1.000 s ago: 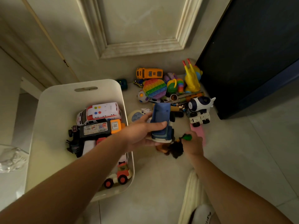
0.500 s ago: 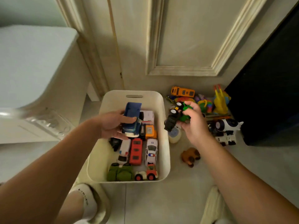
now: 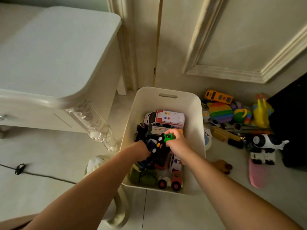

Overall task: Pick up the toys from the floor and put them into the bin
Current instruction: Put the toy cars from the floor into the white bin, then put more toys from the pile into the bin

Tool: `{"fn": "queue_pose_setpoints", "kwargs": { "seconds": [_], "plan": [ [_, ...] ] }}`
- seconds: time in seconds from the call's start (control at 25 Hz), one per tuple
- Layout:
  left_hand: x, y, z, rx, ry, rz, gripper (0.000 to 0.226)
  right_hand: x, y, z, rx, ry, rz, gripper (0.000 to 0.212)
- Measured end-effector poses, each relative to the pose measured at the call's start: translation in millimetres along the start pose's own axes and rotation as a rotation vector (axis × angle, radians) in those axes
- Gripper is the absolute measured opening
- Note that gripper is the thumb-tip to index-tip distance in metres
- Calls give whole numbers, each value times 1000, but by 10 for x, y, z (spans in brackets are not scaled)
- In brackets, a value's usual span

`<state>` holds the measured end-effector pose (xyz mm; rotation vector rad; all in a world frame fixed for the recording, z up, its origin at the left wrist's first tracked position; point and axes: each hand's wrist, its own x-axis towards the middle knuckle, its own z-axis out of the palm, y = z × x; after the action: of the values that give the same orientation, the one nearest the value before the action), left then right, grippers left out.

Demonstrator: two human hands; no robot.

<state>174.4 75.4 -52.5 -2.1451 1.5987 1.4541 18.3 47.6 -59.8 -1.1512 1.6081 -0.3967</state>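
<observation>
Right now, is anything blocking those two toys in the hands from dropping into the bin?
Nothing visible. The right hand with the green toy and the left hand with the blue truck are already over the open bin.

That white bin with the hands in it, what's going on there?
A person is tidying toys off the floor. Both hands are over the white bin: the left hand lowers a blue truck in, and the right hand holds a green and black toy car. The bin already holds several vehicles. A pile of toys, including a rainbow pop toy and a yellow bus, waits on the floor to its right.
</observation>
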Motion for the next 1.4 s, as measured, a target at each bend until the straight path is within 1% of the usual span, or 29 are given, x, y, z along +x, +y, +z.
{"fn": "queue_pose_setpoints", "kwargs": {
  "seconds": [0.08,0.12,0.24,0.32,0.4,0.52,0.64,0.72,0.76,0.84,0.88,0.96,1.04,1.12,1.16,1.24,1.28,1.36,1.4],
  "plan": [
    [79,-36,31,144,93,-28,52,65,70,15,-154,-37,26,41],
    [95,-48,36,202,96,-30,56,91,110,23,-229,-57,44,41],
    [127,-86,85,374,37,-38,58,141,240,31,-427,-114,67,39],
    [137,-91,104,449,37,-27,57,139,275,19,-574,-152,49,44],
    [148,-85,103,457,47,-7,53,110,306,13,-685,-229,-5,54],
    [138,-38,30,409,67,47,48,49,363,-6,-713,-335,-37,68],
    [97,109,-58,308,99,114,46,16,354,-55,-755,-362,-53,66],
    [55,287,-117,246,147,168,46,-7,222,-123,-645,-292,-69,61],
    [38,415,-139,218,173,208,45,-15,132,-194,-555,-211,-105,57],
    [-5,703,-172,153,226,297,41,-29,-76,-425,-396,28,-212,42],
    [-26,857,-170,79,255,335,38,-31,-156,-592,-303,151,-247,35],
    [-54,1162,-119,-82,304,420,32,-3,-193,-973,-82,309,-265,29],
    [-82,1440,-3,-176,305,518,27,52,-53,-1387,106,383,-186,28],
    [-104,1689,167,-249,236,604,26,86,240,-1737,247,435,-29,30],
    [-100,1802,266,-280,186,631,25,112,437,-1875,240,455,62,28],
    [-64,1944,452,-300,95,644,25,185,886,-1998,19,424,245,20],
    [-21,1987,537,-286,62,633,26,210,1106,-1986,-69,381,335,22],
    [94,2035,660,-252,16,583,30,227,1487,-1838,-102,268,489,59],
    [155,2046,701,-246,1,552,33,220,1614,-1729,-102,229,527,71]
  ]
}}
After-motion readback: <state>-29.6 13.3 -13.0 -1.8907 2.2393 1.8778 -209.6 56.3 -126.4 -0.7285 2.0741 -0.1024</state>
